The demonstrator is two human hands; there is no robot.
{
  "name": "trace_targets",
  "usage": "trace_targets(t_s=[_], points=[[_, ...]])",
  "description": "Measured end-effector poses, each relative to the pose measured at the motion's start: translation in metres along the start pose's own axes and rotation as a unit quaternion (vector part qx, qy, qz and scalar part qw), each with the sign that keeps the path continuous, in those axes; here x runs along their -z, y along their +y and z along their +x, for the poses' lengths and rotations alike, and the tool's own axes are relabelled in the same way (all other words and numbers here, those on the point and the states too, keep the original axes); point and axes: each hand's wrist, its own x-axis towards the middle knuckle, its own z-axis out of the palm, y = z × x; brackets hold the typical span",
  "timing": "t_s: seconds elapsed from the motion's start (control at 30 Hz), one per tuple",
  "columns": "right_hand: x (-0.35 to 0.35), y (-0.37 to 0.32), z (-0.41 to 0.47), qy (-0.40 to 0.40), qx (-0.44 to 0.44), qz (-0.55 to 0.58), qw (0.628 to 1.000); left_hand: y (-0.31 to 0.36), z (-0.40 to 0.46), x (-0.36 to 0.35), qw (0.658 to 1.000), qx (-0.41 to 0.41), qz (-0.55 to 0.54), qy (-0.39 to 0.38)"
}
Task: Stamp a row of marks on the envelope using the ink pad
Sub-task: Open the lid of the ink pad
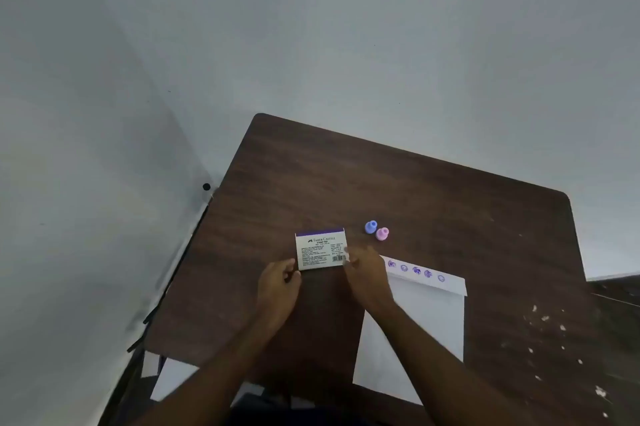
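A white stamp pad box with a purple top edge lies closed on the brown table, printed side up. My left hand pinches its near left corner and my right hand holds its near right corner. To the right lies a white envelope with a row of several purple round marks along its far edge. My right forearm covers part of the envelope. A small blue stamp and a pink stamp stand just beyond the box, side by side.
White flecks are scattered on the table's right side. A grey wall rises behind the table. A black metal frame runs along the table's left edge, with white paper below it near my lap.
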Motion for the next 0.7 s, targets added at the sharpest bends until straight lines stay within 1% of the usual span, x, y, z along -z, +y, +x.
trace_targets(t_s=[0.07, 0.13, 0.3, 0.43, 0.6, 0.7], points=[[0.000, 0.000, 0.004, -0.008, -0.053, 0.037, 0.998, 0.000, 0.002, -0.002, 1.000, 0.012, 0.007, -0.007], [-0.001, -0.001, 0.006, -0.020, -0.081, 0.041, 0.996, 0.000, 0.001, -0.005, 0.999, 0.022, 0.026, -0.023], [-0.010, 0.004, 0.011, -0.050, -0.084, 0.058, 0.994, -0.001, 0.003, -0.010, 0.997, 0.014, 0.046, -0.053], [-0.013, 0.007, 0.014, -0.031, -0.094, 0.067, 0.993, -0.002, 0.003, -0.012, 0.997, 0.028, 0.038, -0.056], [-0.009, 0.007, 0.013, -0.004, -0.082, 0.083, 0.993, 0.000, 0.003, -0.010, 0.999, 0.027, 0.001, -0.027], [-0.003, 0.005, 0.016, 0.010, -0.065, 0.103, 0.993, 0.007, 0.005, -0.007, 0.997, 0.047, -0.055, 0.003]])
